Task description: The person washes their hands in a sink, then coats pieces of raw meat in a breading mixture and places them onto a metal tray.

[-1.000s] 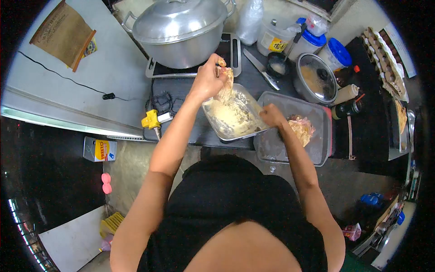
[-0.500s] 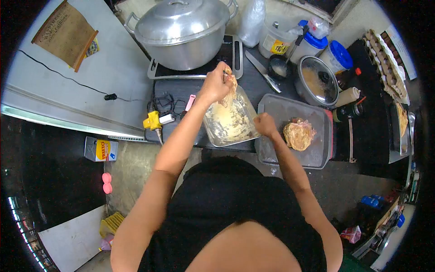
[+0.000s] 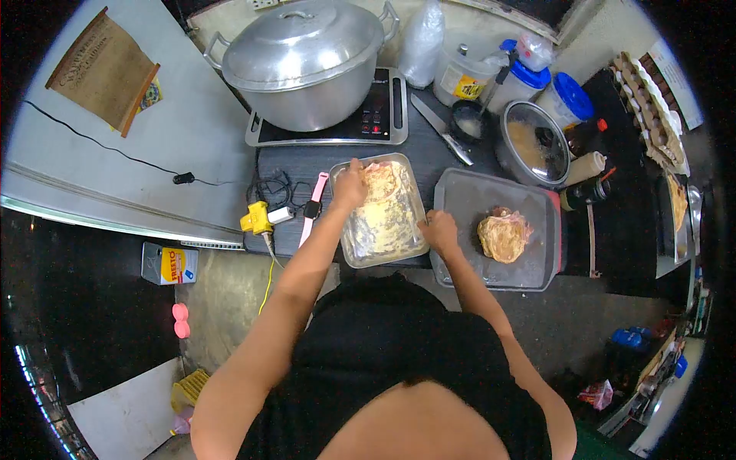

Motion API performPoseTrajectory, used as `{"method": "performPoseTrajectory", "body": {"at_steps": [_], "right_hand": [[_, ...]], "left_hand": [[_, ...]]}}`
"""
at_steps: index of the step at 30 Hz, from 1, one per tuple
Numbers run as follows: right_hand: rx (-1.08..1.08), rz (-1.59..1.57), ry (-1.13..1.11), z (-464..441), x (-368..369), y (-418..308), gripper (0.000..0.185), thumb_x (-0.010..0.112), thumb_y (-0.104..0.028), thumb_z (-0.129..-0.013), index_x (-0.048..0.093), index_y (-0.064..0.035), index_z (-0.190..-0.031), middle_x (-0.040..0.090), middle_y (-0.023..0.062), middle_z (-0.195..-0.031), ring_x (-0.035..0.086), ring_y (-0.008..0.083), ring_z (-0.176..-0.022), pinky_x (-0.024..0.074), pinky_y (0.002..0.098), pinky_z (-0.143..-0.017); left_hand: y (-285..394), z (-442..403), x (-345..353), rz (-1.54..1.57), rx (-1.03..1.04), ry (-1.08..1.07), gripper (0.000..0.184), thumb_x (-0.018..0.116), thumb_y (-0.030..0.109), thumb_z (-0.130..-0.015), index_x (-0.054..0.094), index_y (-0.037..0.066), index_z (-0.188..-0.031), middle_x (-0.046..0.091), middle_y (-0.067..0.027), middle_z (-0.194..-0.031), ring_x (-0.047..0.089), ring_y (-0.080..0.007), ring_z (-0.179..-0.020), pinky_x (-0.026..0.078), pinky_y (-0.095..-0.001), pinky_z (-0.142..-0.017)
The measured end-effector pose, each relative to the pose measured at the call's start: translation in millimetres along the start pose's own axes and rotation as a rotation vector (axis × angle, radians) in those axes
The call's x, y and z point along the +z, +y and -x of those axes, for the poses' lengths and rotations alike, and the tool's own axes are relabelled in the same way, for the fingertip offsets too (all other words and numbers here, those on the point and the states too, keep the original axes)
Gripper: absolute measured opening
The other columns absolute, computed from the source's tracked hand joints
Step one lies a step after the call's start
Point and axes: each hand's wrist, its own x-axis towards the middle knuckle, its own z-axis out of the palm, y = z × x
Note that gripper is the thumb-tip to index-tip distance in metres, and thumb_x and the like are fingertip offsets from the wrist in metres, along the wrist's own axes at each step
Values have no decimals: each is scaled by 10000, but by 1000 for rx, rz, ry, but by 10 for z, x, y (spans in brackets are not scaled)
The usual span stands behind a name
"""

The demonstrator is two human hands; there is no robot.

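A flat piece of raw meat (image 3: 386, 180) lies in the far part of a clear rectangular tray (image 3: 420, 211) dusted with pale flour-like powder. My left hand (image 3: 351, 188) is at the meat's left edge, over the tray's left side, its fingers closed on that edge. On the tray's right rim, my right hand (image 3: 440, 231) is closed in a grip. To the right, a larger grey plastic tub (image 3: 460, 261) holds a round mound of coated raw meat (image 3: 504, 236).
Behind stands a large lidded pot (image 3: 307, 69) on an induction cooker (image 3: 387, 115). A knife (image 3: 441, 129), a small black bowl (image 3: 466, 123) and a glass-lidded pot (image 3: 534, 146) sit at the back right. A pink-strapped watch (image 3: 313, 209) and cables (image 3: 276, 188) lie left.
My left hand has come down and left, lowering the meat from above the tray onto the powder. My right hand still grips the tray's rim. The watch now shows more fully.
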Motion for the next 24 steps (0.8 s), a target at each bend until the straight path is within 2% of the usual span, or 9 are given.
{"method": "performPoseTrajectory", "body": {"at_steps": [2, 5, 6, 7, 8, 11, 14, 20, 24], "right_hand": [[64, 42, -36, 7, -39, -32, 235, 643, -234, -707, 629, -39, -836, 613, 211, -858, 587, 357, -838, 464, 434, -719], [-118, 82, 209, 17, -201, -351, 260, 583, -204, -747, 568, -21, -931, 560, 205, -990, 573, 362, -885, 470, 449, -723], [-212, 76, 138, -58, -110, -385, 299, 568, -198, -759, 542, -17, -995, 535, 212, -1048, 545, 362, -950, 453, 440, -777], [-305, 69, 66, -193, 45, -401, 342, 554, -193, -770, 516, -13, -1058, 510, 218, -1105, 516, 361, -1014, 436, 431, -830], [-400, 63, -4, -297, 183, -417, 388, 539, -187, -781, 490, -8, -1122, 485, 224, -1163, 488, 361, -1079, 418, 422, -883], [-579, 227, 47, -444, 496, -538, 522, 474, -161, -823, 351, 42, -1288, 328, 218, -1352, 327, 353, -1242, 269, 390, -1030], [-475, 211, -190, -508, 619, -517, 587, 458, -205, -840, 267, 29, -1342, 258, 212, -1400, 213, 329, -1315, 141, 380, -1092], [-595, 129, -82, -757, 554, -406, 467, 517, -91, -744, 463, 23, -1194, 479, 217, -1213, 407, 358, -1163, 314, 415, -992], [-611, 95, 121, -863, 554, -440, 346, 535, -45, -686, 563, 11, -1027, 546, 202, -1096, 473, 355, -1051, 383, 406, -909]], "left_hand": [[96, 122, -115, -100, 52, 51, 314, 526, 52, -751, 493, 45, -1063, 533, -194, -1091, 547, -402, -970, 436, -468, -822], [3, 221, 40, -307, 251, 103, 368, 491, 120, -790, 482, 39, -1149, 460, -188, -1218, 475, -376, -1090, 378, -494, -903], [-88, 219, 164, -386, 339, 114, 389, 479, 147, -804, 475, 36, -1178, 434, -185, -1257, 446, -364, -1135, 354, -504, -931], [-180, 200, 276, -425, 367, -54, 581, 465, 272, -824, 326, 21, -1329, 320, -203, -1365, 307, -369, -1248, 203, -487, -1045], [-168, 248, 286, -477, 374, -103, 599, 454, 291, -830, 302, 17, -1341, 285, -199, -1386, 277, -365, -1267, 183, -489, -1053], [-179, 458, 315, -466, 357, -259, 666, 435, 332, -847, 202, 17, -1386, 139, -181, -1454, 159, -344, -1331, 108, -498, -1075], [-289, 432, 381, -433, 364, -291, 679, 436, 339, -848, 180, 27, -1394, 101, -175, -1464, 127, -332, -1342, 90, -494, -1078], [-344, 253, 206, -114, 375, -289, 490, 502, 168, -792, 434, 19, -1254, 349, -208, -1344, 329, -360, -1239, 249, -445, -1041], [-359, 204, 189, -184, 353, 96, 394, 537, 93, -748, 511, 10, -1132, 464, -193, -1215, 429, -350, -1135, 351, -429, -963]]}}
